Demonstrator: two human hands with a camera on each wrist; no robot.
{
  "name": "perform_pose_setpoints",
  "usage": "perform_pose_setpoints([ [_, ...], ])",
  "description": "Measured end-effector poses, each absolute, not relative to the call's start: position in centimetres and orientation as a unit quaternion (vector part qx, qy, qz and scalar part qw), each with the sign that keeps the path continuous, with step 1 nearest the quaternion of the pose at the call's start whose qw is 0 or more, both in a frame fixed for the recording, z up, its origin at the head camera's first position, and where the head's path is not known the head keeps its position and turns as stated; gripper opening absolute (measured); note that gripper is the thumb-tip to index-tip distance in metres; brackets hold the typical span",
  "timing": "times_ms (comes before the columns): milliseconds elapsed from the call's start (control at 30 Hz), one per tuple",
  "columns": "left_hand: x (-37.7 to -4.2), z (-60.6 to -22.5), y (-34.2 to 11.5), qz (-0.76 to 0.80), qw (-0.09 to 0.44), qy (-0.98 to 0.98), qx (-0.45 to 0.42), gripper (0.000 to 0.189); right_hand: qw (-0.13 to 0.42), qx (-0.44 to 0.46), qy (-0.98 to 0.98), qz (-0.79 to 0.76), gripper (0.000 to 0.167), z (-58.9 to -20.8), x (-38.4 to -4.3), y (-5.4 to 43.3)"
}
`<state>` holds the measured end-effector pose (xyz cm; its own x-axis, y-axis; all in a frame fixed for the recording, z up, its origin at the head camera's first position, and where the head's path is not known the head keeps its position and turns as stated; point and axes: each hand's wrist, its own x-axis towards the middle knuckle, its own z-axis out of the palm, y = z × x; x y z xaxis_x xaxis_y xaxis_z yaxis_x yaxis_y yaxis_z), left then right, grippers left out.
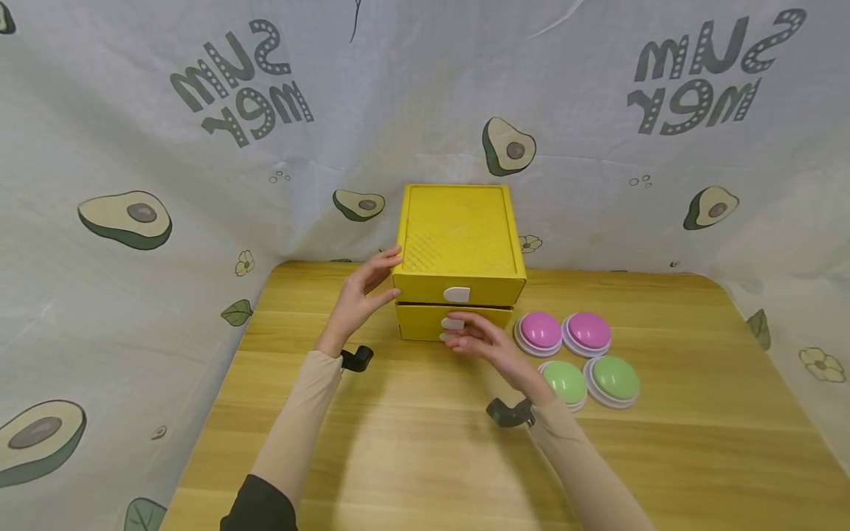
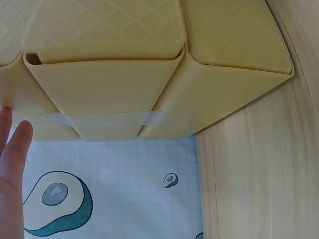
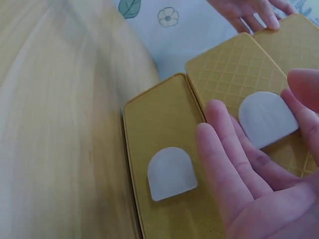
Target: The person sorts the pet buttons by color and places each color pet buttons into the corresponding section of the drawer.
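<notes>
A yellow box with drawers (image 1: 460, 228) stands at the back of the table, its fronts facing me. In the head view my left hand (image 1: 358, 295) is at the box's left side, fingers extended, some fingertips at the top edge. My right hand (image 1: 488, 346) is at the lower drawer fronts, fingers loosely bent and spread. Its fingers lie around a white rounded handle (image 3: 266, 119) in the right wrist view, without a plain pinch on it. Below that is another white handle (image 3: 172, 174) on the bottom drawer. The top drawer's handle (image 1: 457, 295) is untouched.
Right of the box sit two pink dome buttons (image 1: 541, 330) and two green dome buttons (image 1: 614, 377) on white bases. My right wrist partly covers the nearer green one. A white avocado-print cloth (image 1: 372, 110) hangs behind the wooden table (image 1: 690, 457).
</notes>
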<state>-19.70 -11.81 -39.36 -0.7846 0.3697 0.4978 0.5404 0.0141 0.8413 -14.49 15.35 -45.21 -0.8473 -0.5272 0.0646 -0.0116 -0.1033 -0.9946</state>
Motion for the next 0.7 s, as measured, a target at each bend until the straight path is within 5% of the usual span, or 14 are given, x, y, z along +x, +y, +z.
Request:
perform_pose_setpoints([
  [700,-19.3,-38.8,-11.6,-0.630,0.059,-0.710,-0.309,0.046,0.176,-0.222,0.667,-0.689,0.047,-45.1,-9.5,15.8],
])
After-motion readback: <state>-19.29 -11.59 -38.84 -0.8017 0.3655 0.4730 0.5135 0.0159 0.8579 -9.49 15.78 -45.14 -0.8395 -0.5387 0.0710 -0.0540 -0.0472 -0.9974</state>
